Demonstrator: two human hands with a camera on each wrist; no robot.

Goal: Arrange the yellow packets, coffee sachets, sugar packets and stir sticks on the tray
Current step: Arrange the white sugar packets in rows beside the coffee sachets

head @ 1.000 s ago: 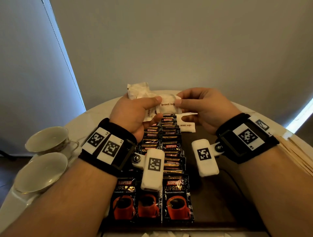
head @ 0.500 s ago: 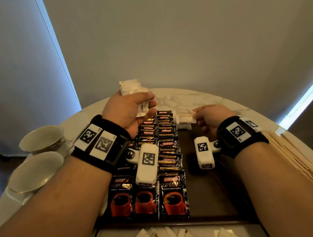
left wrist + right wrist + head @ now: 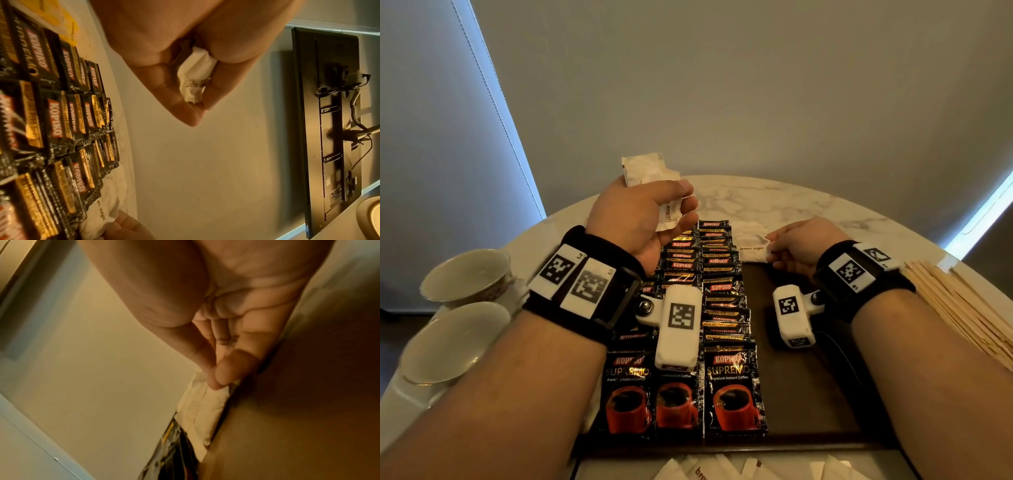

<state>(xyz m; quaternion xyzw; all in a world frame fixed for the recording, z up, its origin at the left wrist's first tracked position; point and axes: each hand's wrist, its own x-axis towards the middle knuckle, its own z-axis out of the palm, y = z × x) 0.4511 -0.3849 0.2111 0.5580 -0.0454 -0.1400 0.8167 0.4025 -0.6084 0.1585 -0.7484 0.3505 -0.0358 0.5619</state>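
Left hand [image 3: 640,219]: we grip a bunch of sugar packets [image 3: 645,169] above the sachets [image 3: 717,274].
Right hand [image 3: 803,245]: we pinch one sugar packet [image 3: 751,249] at the tray's [image 3: 801,394] far end.

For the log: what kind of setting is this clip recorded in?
Probably a hotel room or a home sitting area, set up as a coffee station. A round marble-look table carries a dark tray of coffee sachets, two teacups and stir sticks; a wall-mounted screen shows nearby.
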